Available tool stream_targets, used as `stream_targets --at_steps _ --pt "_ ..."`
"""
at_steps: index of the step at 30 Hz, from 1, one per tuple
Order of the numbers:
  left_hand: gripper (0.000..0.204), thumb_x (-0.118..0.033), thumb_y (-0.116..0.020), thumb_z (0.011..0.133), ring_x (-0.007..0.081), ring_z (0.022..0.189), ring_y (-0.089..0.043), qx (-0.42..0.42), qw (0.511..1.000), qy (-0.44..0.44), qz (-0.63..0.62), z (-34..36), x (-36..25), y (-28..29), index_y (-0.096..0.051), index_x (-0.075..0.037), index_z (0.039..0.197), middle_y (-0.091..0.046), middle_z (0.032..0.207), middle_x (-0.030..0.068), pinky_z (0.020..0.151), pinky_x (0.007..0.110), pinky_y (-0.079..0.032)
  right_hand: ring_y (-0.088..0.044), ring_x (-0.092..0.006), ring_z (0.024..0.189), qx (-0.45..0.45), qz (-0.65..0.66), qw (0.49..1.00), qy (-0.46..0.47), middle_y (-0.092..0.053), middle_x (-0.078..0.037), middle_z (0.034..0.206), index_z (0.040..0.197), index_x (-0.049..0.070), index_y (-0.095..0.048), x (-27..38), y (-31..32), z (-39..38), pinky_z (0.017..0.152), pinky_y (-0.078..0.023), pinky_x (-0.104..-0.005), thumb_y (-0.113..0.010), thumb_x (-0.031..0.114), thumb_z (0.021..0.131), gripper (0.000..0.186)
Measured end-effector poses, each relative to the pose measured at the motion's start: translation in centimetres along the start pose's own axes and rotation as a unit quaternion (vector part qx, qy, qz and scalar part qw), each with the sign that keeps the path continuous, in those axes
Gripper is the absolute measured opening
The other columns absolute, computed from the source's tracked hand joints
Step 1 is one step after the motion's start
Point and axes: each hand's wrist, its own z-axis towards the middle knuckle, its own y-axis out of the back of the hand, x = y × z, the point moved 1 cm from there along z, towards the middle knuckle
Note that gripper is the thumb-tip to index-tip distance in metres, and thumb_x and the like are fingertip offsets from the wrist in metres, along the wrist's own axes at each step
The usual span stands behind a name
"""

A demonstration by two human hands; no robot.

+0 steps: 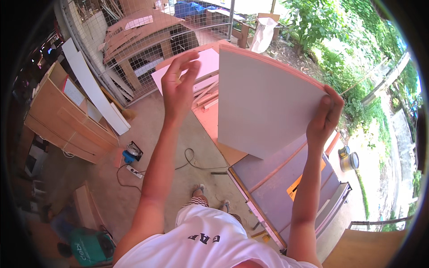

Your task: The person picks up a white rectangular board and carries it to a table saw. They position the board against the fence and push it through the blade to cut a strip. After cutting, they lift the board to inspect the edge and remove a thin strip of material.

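Note:
My right hand point(325, 117) grips the right edge of a grey-faced board point(266, 100), its thumb on the near face and its fingers round the far side. The board is held tilted up, and its top edge shows reddish wood. To the left of the board my left hand point(179, 85) is raised with fingers loosely bent and apart, holding nothing. Beneath the board lies a grey table saw point(263, 178) with a yellow insert point(293, 187) by my right forearm. Behind it, wood strips point(206, 97) rest on an orange-brown worktop point(208, 118), partly hidden by the board.
On the floor to the left sit a blue circular saw point(129, 155), a white power strip point(134, 171) and a loose cord point(190, 156). A plywood cabinet point(67, 118) and a long white panel point(94, 85) stand farther left. A teal machine point(89, 248) is at lower left; buckets point(349, 161) stand right.

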Motion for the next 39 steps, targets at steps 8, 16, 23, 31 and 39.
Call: stream_targets --at_steps 8,16,23,31,39 --pt "0.036 -0.013 -0.081 0.100 0.0180 0.125 -0.067 0.394 0.909 -0.012 -0.133 9.2 -1.1 0.3 -0.073 -0.003 0.133 -0.070 0.140 0.0101 0.112 0.039 -0.053 -0.056 -0.0135 0.112 -0.064 -0.095 0.993 -0.003 -0.064 -0.007 0.124 0.137 0.003 -0.063 0.3 -0.5 -0.7 0.101 -0.043 -0.0304 -0.044 0.026 0.118 0.034" --pt "0.011 -0.012 -0.082 0.097 0.0172 0.106 -0.077 0.569 0.807 -0.030 -0.152 14.3 -0.9 -1.1 -0.083 -0.005 0.105 -0.082 0.107 0.0067 0.097 0.036 -0.061 -0.057 -0.0237 0.125 -0.095 -0.173 0.979 -0.047 -0.062 -0.014 0.133 0.136 -0.001 -0.061 0.7 0.2 -1.9 0.112 -0.040 -0.0367 -0.041 0.025 0.113 0.040" --pt "0.020 -0.022 -0.086 0.095 0.0151 0.098 -0.076 0.659 0.746 -0.028 -0.085 16.9 -2.9 -2.1 -0.084 -0.004 0.103 -0.082 0.101 0.0079 0.093 0.034 -0.061 -0.058 -0.0243 0.126 -0.099 -0.167 0.980 -0.042 -0.064 -0.014 0.131 0.135 0.000 -0.061 1.0 0.5 -2.1 0.113 -0.040 -0.0381 -0.043 0.034 0.116 0.044" --pt "0.024 -0.026 -0.080 0.101 0.0140 0.082 -0.077 0.574 0.813 0.078 0.054 18.0 -2.8 -1.2 -0.077 -0.003 0.094 -0.077 0.090 0.0038 0.077 0.030 -0.059 -0.059 -0.0259 0.127 -0.111 -0.151 0.981 -0.045 -0.064 -0.015 0.132 0.135 -0.001 -0.062 0.5 0.1 -2.2 0.114 -0.040 -0.0388 -0.044 0.029 0.116 0.040" --pt "0.020 -0.022 -0.080 0.102 0.0123 0.093 -0.076 0.593 0.804 -0.050 -0.009 17.4 -3.8 1.0 -0.082 -0.004 0.111 -0.081 0.097 0.0048 0.092 0.031 -0.059 -0.059 -0.0257 0.124 -0.109 -0.180 0.978 -0.015 -0.063 -0.015 0.129 0.135 -0.002 -0.063 0.8 -0.1 -2.2 0.112 -0.041 -0.0383 -0.042 0.029 0.117 0.042"
